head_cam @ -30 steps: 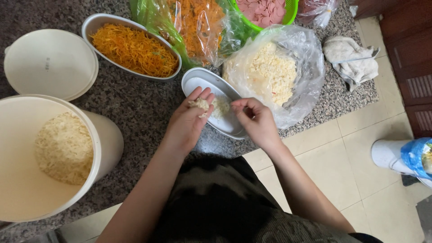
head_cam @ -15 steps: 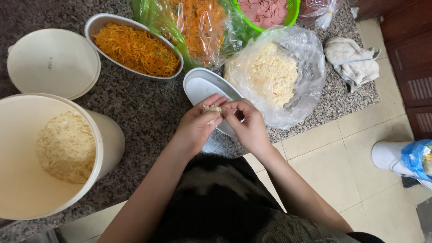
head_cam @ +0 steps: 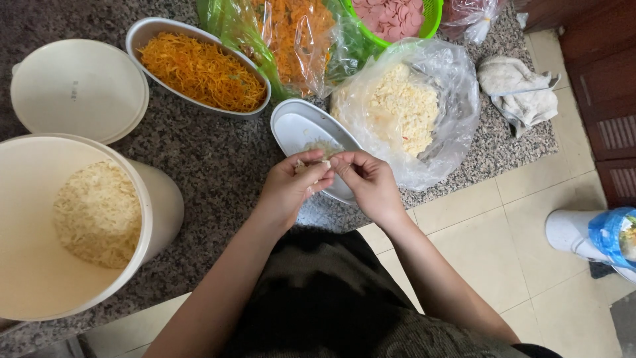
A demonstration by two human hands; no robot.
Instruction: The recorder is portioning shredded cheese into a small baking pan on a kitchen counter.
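Pinched between the fingertips of both hands is a small pale lump of food (head_cam: 322,164); the left hand (head_cam: 291,182) and the right hand (head_cam: 368,182) meet thumb to thumb just over the near rim of the oval white dish (head_cam: 295,129), each grip narrow and closed on the lump. A thin scatter of pale shreds lies on the dish behind the fingers. I judge that the step in hand is shaping or pressing a portion together; what it calls for now seems to be a steady, gentle squeeze so that the piece does not crumble, with the dish underneath to catch what falls.

On the near left of the speckled stone worktop (head_cam: 205,172) stands a big cream tub (head_cam: 40,278), open, with pale grated food heaped in its bottom. Its round cream lid (head_cam: 76,89) lies flat farther back on the left. Beyond the dish to the left, an oval metal bowl (head_cam: 156,30) holds orange shreds. To the right of the hands a clear plastic bag (head_cam: 457,99) sits open around crumbly yellow-white food. At the far edge, a green-tinted clear bag (head_cam: 291,40) covers more orange shreds, and a green basket (head_cam: 430,16) holds round pink slices. A crumpled grey cloth (head_cam: 520,89) lies at the far right corner. On the tiled floor to the right stands a white container with a blue wrapper (head_cam: 606,235); I cannot read its shape fully.
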